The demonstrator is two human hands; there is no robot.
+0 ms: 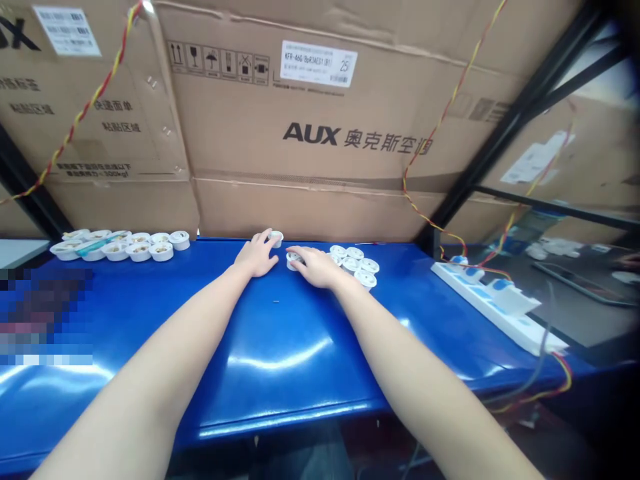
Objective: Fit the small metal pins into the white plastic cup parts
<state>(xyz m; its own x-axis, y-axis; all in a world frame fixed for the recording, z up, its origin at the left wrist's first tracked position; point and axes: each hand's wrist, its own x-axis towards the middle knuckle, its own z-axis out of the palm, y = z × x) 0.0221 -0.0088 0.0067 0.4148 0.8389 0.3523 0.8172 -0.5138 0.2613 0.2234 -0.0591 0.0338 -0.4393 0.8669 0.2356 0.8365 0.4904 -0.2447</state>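
Note:
My left hand (257, 256) rests at the back of the blue table, fingers spread. Its fingertips touch a small white round plastic cup (277, 236), while the thumb stands apart from it. Just to the right, my right hand (319, 267) has its thumb and fingers around another white round cup (291, 260), which they partly cover. Beyond the right wrist sits a cluster of similar white round cups (367, 265), with openings on top. Some of that cluster is hidden by the hand.
Two rows of white cups (141, 251) with small bits inside stand at the back left, a teal strip (103, 245) across some. A white power strip (493, 303) lies right. Cardboard boxes (300, 173) wall the back. A tiny metallic piece (276, 302) lies mid-table (280, 387).

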